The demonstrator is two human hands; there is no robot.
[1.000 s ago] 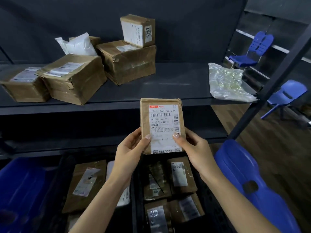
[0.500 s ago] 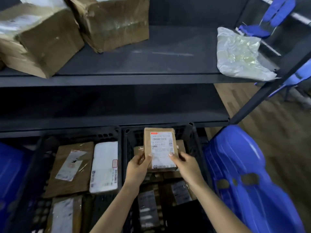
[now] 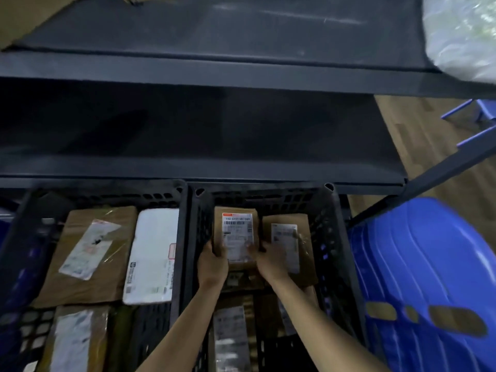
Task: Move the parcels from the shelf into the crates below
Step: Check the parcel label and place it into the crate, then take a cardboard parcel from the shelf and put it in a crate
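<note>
Down inside the right-hand black crate, left hand and right hand each clamped on one lower side edge of a small brown parcel. Thumbs laid over the front beside the white shipping label, fingers curled round behind. Label facing up, long side running away from the person, close to the crate's far wall and its left side. Cannot tell whether resting on the parcels beneath or held just above them. Just beside it on the right, another brown parcel with a pale label, partly under the right wrist. Lower in the same crate, between the forearms, more taped parcels, blurred.

Wall to wall against it, the left-hand black crate. Inside, a flat brown parcel under shiny tape, a white parcel just beside that on the right, and a labelled parcel nearer the person.

Above both crates, a dark lower shelf, then the upper shelf, with a corner of a cardboard box at far left and a clear plastic bag at far right. Right of the crates, a blue plastic chair on wooden floor.
</note>
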